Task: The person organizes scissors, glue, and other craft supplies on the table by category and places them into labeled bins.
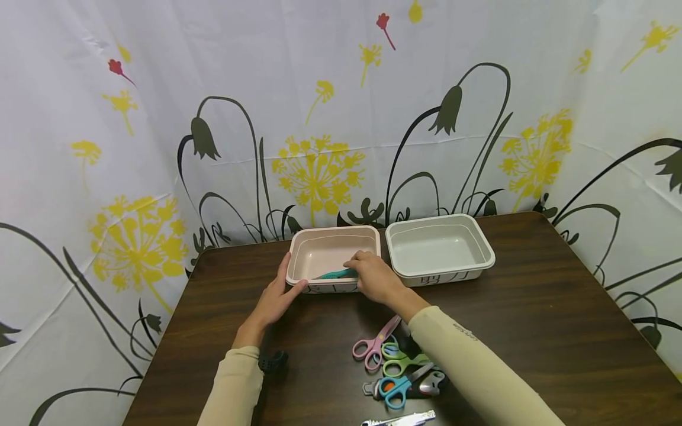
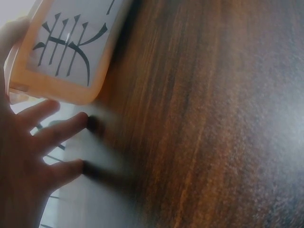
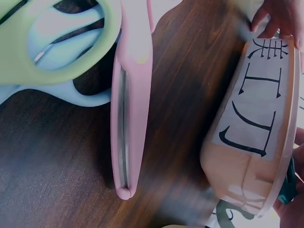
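Observation:
At the pink bin (image 1: 314,288), my left hand (image 1: 274,302) rests on the left end, thumb along the front rim and fingers by the side wall. The left wrist view shows these fingers (image 2: 61,128) spread and fairly straight near the labelled corner. My right hand (image 1: 375,277) reaches over the front rim and holds a slim teal utility knife (image 1: 335,274) low inside the bin. Part of the knife is hidden by the hand; a teal piece of the knife (image 3: 288,183) shows beyond the rim in the right wrist view.
A white bin (image 1: 447,278) stands right of the pink one. Nearer me, below my right forearm, lie pink scissors (image 1: 375,343), green scissors (image 1: 399,362), blue scissors (image 1: 396,390), a grey-black cutter (image 1: 430,383) and a silver cutter (image 1: 402,419). A patterned curtain (image 1: 319,71) hangs behind the table.

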`<state>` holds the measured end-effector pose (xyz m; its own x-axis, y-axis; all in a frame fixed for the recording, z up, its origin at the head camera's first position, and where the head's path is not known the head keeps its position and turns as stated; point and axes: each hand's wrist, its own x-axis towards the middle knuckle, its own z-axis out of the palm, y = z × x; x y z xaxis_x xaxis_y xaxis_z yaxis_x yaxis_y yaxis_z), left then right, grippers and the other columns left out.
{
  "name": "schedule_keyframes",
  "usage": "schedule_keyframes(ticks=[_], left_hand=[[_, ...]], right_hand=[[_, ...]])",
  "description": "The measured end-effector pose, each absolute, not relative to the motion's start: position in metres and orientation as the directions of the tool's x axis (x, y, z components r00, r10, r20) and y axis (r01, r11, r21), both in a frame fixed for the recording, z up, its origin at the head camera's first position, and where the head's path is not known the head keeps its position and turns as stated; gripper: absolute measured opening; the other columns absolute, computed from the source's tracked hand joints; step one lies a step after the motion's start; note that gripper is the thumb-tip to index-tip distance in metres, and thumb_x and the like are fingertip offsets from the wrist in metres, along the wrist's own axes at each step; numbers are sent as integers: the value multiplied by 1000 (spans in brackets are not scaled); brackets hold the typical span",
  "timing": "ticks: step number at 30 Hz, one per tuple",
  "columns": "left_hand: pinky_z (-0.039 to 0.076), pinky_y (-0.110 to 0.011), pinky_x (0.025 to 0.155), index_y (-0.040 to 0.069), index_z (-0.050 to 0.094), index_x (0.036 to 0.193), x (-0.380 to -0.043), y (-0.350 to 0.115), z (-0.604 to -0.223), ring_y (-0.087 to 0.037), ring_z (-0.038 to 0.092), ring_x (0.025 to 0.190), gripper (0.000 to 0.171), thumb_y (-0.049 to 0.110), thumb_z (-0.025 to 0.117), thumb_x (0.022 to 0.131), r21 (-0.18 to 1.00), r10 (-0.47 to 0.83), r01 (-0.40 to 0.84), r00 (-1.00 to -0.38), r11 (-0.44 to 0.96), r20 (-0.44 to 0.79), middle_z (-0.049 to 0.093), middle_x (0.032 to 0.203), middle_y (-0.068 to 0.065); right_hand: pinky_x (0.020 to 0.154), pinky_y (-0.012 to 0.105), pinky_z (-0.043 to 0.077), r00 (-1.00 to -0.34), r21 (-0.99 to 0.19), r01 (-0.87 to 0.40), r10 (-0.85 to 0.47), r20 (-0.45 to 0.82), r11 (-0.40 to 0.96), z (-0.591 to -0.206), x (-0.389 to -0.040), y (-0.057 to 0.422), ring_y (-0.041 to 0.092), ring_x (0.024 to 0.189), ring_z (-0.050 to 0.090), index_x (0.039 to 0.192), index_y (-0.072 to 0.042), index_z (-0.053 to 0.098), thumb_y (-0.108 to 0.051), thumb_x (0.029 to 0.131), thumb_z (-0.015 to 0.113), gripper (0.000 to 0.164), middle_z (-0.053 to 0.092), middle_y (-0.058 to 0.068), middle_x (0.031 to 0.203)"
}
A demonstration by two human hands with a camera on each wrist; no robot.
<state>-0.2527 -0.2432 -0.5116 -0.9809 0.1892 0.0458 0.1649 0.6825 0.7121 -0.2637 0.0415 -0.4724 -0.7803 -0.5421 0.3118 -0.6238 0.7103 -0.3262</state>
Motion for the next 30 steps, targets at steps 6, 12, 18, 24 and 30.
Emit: schedule_keyframes(ticks=[6,12,18,24,30], left_hand=[[29,-66,103,32,2,159,-253,-244,-514,-43,36,136,86,54,56,95,708,194,173,-980,684,52,27,158,-17],[30,-66,103,32,3,159,-252,-244,-513,-43,37,136,86,53,57,95,713,195,179,-979,678,60,28,157,-17],[30,-65,103,32,3,159,-253,-244,-514,-43,37,136,85,52,57,95,710,199,195,-977,677,78,29,157,-17],[30,-66,103,31,3,159,-254,-245,-516,-43,36,136,85,52,56,96,710,205,200,-976,675,79,28,157,-17],[29,-65,104,32,3,159,-254,-245,-515,-43,35,137,85,52,56,96,718,200,191,-977,669,74,27,158,-16]], right_hand=[[89,37,47,-767,-302,-637,-543,341,710,-474,-263,45,24,99,59,116,-8,72,6,78,56,44,65,6,107],[95,43,44,-742,-228,-649,-537,402,726,-475,-261,50,26,110,56,114,-11,73,4,81,57,39,62,9,117],[95,43,42,-737,-207,-648,-534,415,733,-478,-261,54,24,110,53,112,-12,74,1,84,57,36,61,5,111],[95,42,41,-720,-218,-669,-547,427,710,-481,-260,56,22,105,55,112,-10,74,1,85,57,33,62,3,104],[96,40,42,-683,-202,-696,-550,480,689,-482,-257,64,21,104,57,113,-11,73,0,86,58,33,62,2,106]])
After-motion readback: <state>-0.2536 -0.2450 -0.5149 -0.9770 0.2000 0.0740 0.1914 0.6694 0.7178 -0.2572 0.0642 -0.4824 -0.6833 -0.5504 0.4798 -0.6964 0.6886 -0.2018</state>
